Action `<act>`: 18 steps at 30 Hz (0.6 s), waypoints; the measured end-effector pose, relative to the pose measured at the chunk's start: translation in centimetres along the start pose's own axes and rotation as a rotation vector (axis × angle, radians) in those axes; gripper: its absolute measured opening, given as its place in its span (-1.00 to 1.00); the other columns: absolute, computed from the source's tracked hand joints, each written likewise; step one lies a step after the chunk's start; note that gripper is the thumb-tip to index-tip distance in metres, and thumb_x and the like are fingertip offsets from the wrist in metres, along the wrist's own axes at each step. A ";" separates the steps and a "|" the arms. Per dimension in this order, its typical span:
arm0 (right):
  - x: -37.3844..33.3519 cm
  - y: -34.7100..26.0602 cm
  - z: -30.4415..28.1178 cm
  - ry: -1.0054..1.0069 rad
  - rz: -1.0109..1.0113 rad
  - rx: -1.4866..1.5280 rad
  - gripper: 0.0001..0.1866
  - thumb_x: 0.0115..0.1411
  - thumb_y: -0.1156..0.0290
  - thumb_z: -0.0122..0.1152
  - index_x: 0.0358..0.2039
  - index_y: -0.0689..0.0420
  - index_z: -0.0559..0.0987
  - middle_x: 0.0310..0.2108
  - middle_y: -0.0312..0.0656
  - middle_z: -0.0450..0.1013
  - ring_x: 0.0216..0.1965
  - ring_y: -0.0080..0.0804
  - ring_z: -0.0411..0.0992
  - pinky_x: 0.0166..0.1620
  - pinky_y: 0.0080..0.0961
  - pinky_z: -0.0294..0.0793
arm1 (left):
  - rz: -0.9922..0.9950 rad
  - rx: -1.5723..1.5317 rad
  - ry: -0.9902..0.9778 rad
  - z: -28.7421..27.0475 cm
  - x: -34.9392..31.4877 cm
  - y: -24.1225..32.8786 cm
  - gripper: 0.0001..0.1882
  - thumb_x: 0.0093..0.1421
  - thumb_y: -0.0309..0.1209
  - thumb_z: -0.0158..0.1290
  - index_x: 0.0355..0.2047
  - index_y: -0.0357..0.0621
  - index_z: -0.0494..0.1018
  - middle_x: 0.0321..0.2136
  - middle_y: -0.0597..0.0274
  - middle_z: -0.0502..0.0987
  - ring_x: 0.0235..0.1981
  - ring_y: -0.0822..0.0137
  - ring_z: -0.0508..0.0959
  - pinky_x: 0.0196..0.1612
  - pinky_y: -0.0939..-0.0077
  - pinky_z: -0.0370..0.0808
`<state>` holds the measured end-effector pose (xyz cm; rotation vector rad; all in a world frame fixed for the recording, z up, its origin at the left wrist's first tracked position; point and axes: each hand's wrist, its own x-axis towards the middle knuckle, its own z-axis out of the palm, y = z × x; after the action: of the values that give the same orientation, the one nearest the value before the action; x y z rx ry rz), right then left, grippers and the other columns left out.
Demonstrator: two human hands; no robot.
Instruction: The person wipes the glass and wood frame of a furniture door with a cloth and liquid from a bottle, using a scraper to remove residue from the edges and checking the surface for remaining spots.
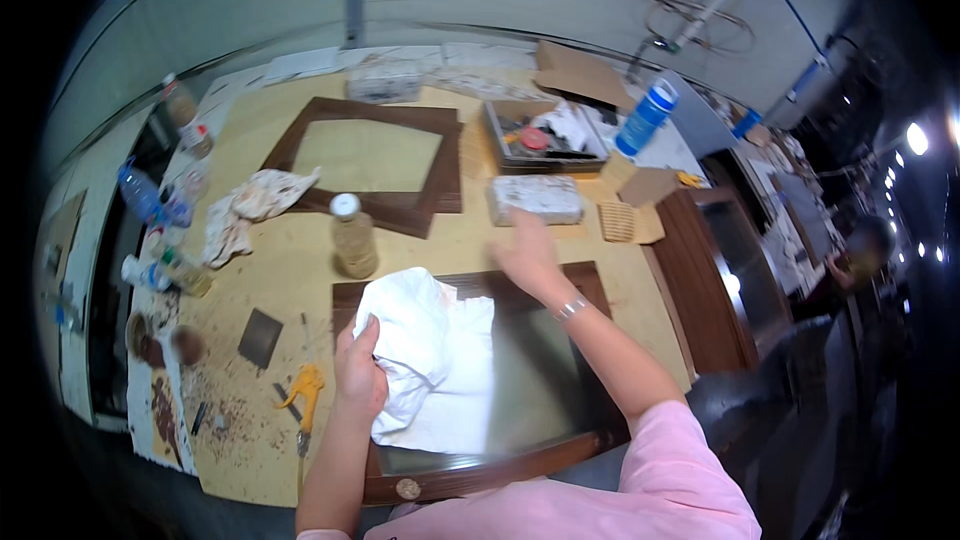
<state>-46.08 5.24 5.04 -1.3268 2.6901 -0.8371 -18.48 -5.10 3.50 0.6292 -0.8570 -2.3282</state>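
Note:
My left hand (360, 370) grips a bunched white cloth (410, 340), its thumb on top. The cloth's loose part spreads over the glass pane (535, 380) of a brown framed panel (480, 477) in front of me. My right hand (527, 255) is stretched out beyond the panel's far edge and smeared by motion. Its fingertips overlap the near edge of a whitish, stained block (537, 200); whether they touch it I cannot tell. Left of that hand stands a bottle (354, 237) with a white cap and yellowish liquid.
Farther back lie an empty brown frame (450, 155), a stained rag (262, 195) and a box of odds and ends (545, 150). A blue bottle (647, 118) stands at the right. An orange-handled tool (305, 390) and several bottles are at the left. Another person (862, 252) is far right.

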 end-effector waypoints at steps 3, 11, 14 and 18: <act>-10.0 10.0 -4.6 0.285 0.287 -0.238 -0.45 0.15 0.15 0.29 -0.04 0.37 0.51 -0.14 0.23 0.52 -0.01 0.15 0.46 0.05 -0.04 0.43 | -0.077 0.087 -0.105 6.0 3.5 -2.0 -0.61 0.42 -0.45 -0.12 0.17 -0.45 0.32 0.01 -0.02 0.54 0.04 0.20 0.55 0.15 0.33 0.46; -19.7 10.4 -3.5 0.118 0.697 -0.032 -0.59 0.30 0.14 0.04 -0.25 0.32 0.52 -0.43 0.28 0.53 -0.32 0.28 0.53 -0.16 0.08 0.49 | 0.545 1.397 -0.894 17.0 8.9 -18.8 -0.58 0.30 -0.47 -0.08 0.17 -0.22 0.38 0.17 -0.04 0.44 0.23 0.07 0.42 0.30 0.12 0.30; -20.1 10.8 -3.4 0.168 0.682 0.001 -0.61 0.30 0.16 0.02 -0.29 0.32 0.52 -0.45 0.27 0.53 -0.35 0.27 0.53 -0.17 0.09 0.49 | 0.804 1.815 -1.039 17.6 10.3 -22.1 -0.47 0.20 -0.46 -0.03 0.22 -0.14 0.36 0.30 0.02 0.31 0.33 0.14 0.30 0.35 -0.02 0.19; -20.1 10.9 -3.0 0.152 0.718 0.019 -0.60 0.30 0.17 0.01 -0.33 0.33 0.53 -0.46 0.28 0.52 -0.36 0.25 0.54 -0.20 0.08 0.51 | 0.663 1.914 -0.924 19.7 13.8 -21.3 -0.42 0.20 -0.45 0.00 0.27 -0.16 0.30 0.30 0.08 0.33 0.34 0.12 0.29 0.35 -0.08 0.17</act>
<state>-41.97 26.92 -1.68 -0.2277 2.9110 -0.8722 -47.62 7.68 -0.99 -0.2573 -2.9798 -0.4498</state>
